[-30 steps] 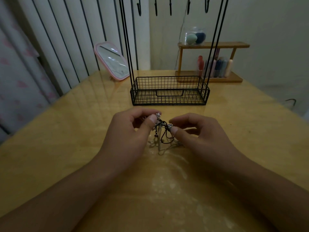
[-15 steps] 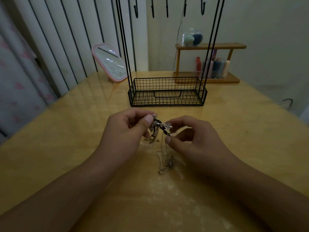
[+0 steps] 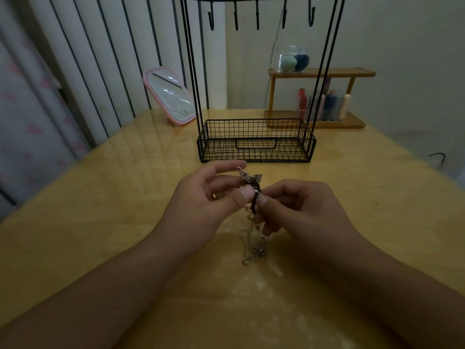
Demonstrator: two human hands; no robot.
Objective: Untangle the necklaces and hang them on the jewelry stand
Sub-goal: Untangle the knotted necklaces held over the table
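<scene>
From my head camera, I hold the tangled necklaces (image 3: 251, 183) just in front of the jewelry stand (image 3: 256, 142), lifted off the worktop (image 3: 100, 222). My left hand (image 3: 201, 205) pinches the knot between thumb and fingers, with the index finger stretched out above it toward the stand's wire basket. My right hand (image 3: 302, 210) pinches the dark cord just below the knot, thumb tip right against my left thumb. From the pinch, thin chain loops (image 3: 251, 248) hang down and end on the worktop, nearer to me than the stand.

Against half a second ago, my hands have closed in on each other: then there was a small gap between the thumbs, now they touch. The charm cluster now sits higher, sticking up above my thumbs toward the basket. A second ago the whole tangle was bunched between my hands; since then the chain has dropped out long beneath them. My view has also tipped upward, so all the hooks (image 3: 258, 18) on the stand's top bar show.

Behind the stand to the left leans a pink mirror (image 3: 169, 96); behind it to the right stands a wooden shelf (image 3: 322, 73) with a clear jar (image 3: 293, 59) on top and small bottles (image 3: 324, 105) below.
</scene>
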